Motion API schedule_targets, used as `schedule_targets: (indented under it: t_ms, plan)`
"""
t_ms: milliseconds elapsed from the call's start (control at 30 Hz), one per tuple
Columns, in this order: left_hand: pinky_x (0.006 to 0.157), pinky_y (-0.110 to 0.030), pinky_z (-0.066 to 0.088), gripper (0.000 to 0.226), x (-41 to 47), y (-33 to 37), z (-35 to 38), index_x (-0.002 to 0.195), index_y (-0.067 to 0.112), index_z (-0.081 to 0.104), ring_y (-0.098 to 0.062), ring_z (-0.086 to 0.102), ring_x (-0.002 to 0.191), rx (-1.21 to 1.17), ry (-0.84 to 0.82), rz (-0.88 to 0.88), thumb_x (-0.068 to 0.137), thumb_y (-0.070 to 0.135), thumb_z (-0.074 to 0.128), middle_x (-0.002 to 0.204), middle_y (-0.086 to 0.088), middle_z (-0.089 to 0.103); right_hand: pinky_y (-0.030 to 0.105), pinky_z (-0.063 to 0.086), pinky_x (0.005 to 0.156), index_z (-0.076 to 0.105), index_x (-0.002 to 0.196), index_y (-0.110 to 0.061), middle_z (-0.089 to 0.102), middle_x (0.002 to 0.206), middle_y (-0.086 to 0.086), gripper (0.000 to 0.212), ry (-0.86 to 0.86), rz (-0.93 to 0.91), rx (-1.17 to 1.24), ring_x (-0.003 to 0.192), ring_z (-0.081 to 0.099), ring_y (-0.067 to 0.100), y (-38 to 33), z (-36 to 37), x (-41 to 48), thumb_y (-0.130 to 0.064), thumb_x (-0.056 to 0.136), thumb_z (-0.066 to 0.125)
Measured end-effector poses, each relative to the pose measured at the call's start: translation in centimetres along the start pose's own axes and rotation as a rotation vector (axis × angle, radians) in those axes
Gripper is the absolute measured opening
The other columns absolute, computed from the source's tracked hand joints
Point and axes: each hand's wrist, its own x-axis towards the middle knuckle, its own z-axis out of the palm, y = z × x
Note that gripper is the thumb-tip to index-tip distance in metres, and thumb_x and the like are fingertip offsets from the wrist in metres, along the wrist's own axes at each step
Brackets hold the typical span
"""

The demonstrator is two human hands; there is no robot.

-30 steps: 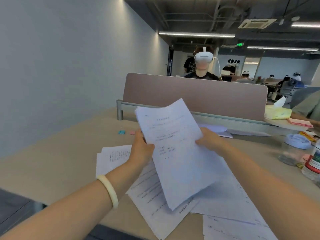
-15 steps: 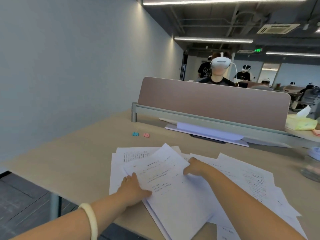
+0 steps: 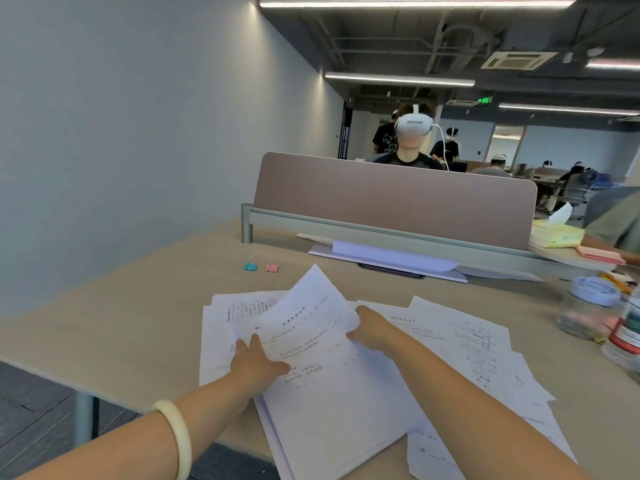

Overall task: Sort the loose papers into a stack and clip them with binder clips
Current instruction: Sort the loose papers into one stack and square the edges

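A thin stack of printed white sheets (image 3: 332,386) lies skewed on the beige desk (image 3: 121,327), its far corner lifted. My left hand (image 3: 256,362) holds the stack's left edge, thumb on top. My right hand (image 3: 372,329) grips its right edge. More loose sheets (image 3: 464,344) are spread to the right, and others (image 3: 225,320) lie under the stack at the left. A blue binder clip (image 3: 250,266) and a pink binder clip (image 3: 272,267) stand side by side beyond the papers, apart from both hands.
A brown divider panel (image 3: 394,199) closes the desk's far side, with a white pad (image 3: 388,259) at its foot. A lidded jar (image 3: 588,306) and a bottle (image 3: 628,336) stand at the right edge. A person with a headset (image 3: 414,140) sits opposite.
The stack, held up in the air a second ago, has come down onto the spread papers. Both hands stay on its edges, and its far corner has lifted a little since half a second ago.
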Motion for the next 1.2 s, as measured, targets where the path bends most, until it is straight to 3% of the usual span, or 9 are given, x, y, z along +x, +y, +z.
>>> schedule_targets:
  t_ms: [100, 200, 300, 433, 667, 800, 900, 1033, 1200]
  plan:
    - [0.119, -0.039, 0.02, 0.103, 0.3, 0.7, 0.7, 0.15, 0.01, 0.001, -0.03, 0.013, 0.146, -0.067, 0.043, 0.021, 0.08, 0.039, 0.07, 0.159, -0.014, 0.006, 0.031, 0.046, 0.086, 0.036, 0.137, -0.012, 0.051, 0.134, 0.008, 0.049, 0.093, 0.013, 0.216, 0.12, 0.053, 0.029, 1.8, -1.6, -1.3, -0.018, 0.092, 0.054]
    - [0.116, -0.044, 0.027, 0.102, 0.7, 2.3, 1.8, 0.151, 0.013, 0.001, -0.03, 0.026, 0.142, -0.334, -0.013, 0.06, 0.08, 0.03, 0.072, 0.157, -0.011, 0.019, 0.046, 0.051, 0.094, 0.044, 0.13, -0.012, 0.061, 0.123, 0.008, 0.046, 0.154, 0.058, 0.453, 0.109, 0.062, 0.03, 4.7, -4.0, -2.8, -0.017, 0.087, 0.059]
    - [0.105, -0.041, 0.04, 0.077, 0.6, 5.2, 3.5, 0.148, 0.01, 0.019, -0.032, 0.044, 0.132, -0.491, -0.16, 0.09, 0.086, 0.011, 0.064, 0.147, -0.01, 0.04, 0.047, 0.05, 0.097, 0.049, 0.111, -0.01, 0.063, 0.112, 0.007, 0.025, 0.229, 0.091, 0.543, 0.108, 0.062, 0.032, 7.4, -6.1, -4.4, -0.013, 0.088, 0.059]
    - [0.1, -0.035, 0.042, 0.053, 0.8, 9.1, 6.8, 0.137, 0.01, 0.04, -0.03, 0.049, 0.125, -0.324, -0.129, 0.268, 0.088, 0.0, 0.056, 0.134, -0.009, 0.052, 0.046, 0.051, 0.095, 0.057, 0.097, -0.01, 0.064, 0.112, 0.012, 0.011, 0.323, 0.174, 0.558, 0.103, 0.063, 0.032, 10.3, -7.6, -5.4, -0.007, 0.087, 0.061]
    - [0.103, -0.036, 0.035, 0.048, 1.7, 10.5, 10.1, 0.129, 0.014, 0.042, -0.032, 0.042, 0.125, 0.43, -0.133, 0.273, 0.086, 0.031, 0.052, 0.132, -0.011, 0.046, 0.033, 0.037, 0.107, 0.047, 0.129, -0.013, 0.051, 0.133, 0.008, 0.049, 0.214, 0.434, -0.056, 0.126, 0.044, 0.025, 13.4, -6.1, -4.5, -0.031, 0.085, 0.059]
    - [0.105, -0.032, 0.035, 0.056, 2.5, 10.9, 10.2, 0.135, 0.012, 0.038, -0.029, 0.041, 0.129, 0.354, -0.163, 0.233, 0.087, 0.034, 0.057, 0.138, -0.011, 0.043, 0.037, 0.039, 0.106, 0.05, 0.121, -0.019, 0.051, 0.131, 0.008, 0.048, 0.161, 0.438, 0.037, 0.126, 0.045, 0.027, 13.5, -6.2, -3.4, -0.034, 0.077, 0.063]
    - [0.109, -0.032, 0.035, 0.066, 3.4, 11.1, 9.8, 0.14, 0.005, 0.034, -0.03, 0.039, 0.133, 0.125, -0.216, 0.185, 0.085, 0.027, 0.065, 0.146, -0.013, 0.038, 0.033, 0.049, 0.084, 0.052, 0.096, -0.019, 0.059, 0.122, 0.012, 0.029, 0.148, 0.411, 0.197, 0.108, 0.057, 0.029, 13.8, -6.5, -3.1, -0.029, 0.073, 0.066]
    - [0.106, -0.031, 0.036, 0.07, 3.7, 10.9, 9.8, 0.142, 0.002, 0.032, -0.03, 0.039, 0.133, 0.013, -0.243, 0.181, 0.084, 0.02, 0.067, 0.147, -0.013, 0.038, 0.027, 0.051, 0.066, 0.047, 0.117, -0.014, 0.058, 0.113, 0.007, 0.039, 0.131, 0.368, 0.383, 0.097, 0.058, 0.026, 13.7, -6.5, -3.6, -0.018, 0.082, 0.065]
    - [0.109, -0.033, 0.037, 0.074, 3.9, 10.9, 10.1, 0.144, 0.002, 0.028, -0.029, 0.039, 0.134, -0.081, -0.241, 0.187, 0.084, 0.014, 0.068, 0.149, -0.013, 0.036, 0.031, 0.047, 0.088, 0.026, 0.142, -0.014, 0.052, 0.128, 0.012, 0.067, 0.207, 0.297, 0.333, 0.103, 0.052, 0.022, 13.3, -5.6, -3.9, -0.008, 0.084, 0.058]
